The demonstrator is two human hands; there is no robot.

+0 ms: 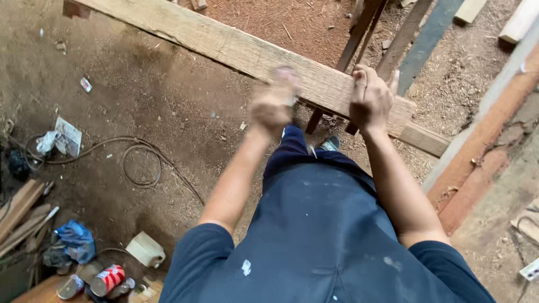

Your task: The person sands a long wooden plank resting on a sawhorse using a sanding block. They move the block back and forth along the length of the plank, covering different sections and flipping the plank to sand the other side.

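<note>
Nearest to the camera, a dark blue shirt (325,241) with small white spots is seen, and both bare arms are stretched forward from it. On the floor at the lower left, a red can (106,279), a blue cloth (76,238) and a loop of cable (140,165) are lying in the sawdust, well apart from the work. Further out, the left hand (273,101) is blurred; it seems to be closed around something small at the near edge of the plank (236,50), but whether it really grips cannot be told. The right hand (369,100) is clearly curled into a fist and is pressed on the same plank, just beside the left one. The long rough plank is laid across a wooden stand (359,33) and runs from the upper left to the right, directly under both hands. How much of the work is finished cannot be read with certainty: the surface is judged to be still rough and pale, no cut or mark is visible, so most of it appears to remain. Beyond, more boards (519,19) are resting on the sawdust floor (168,95).
</note>
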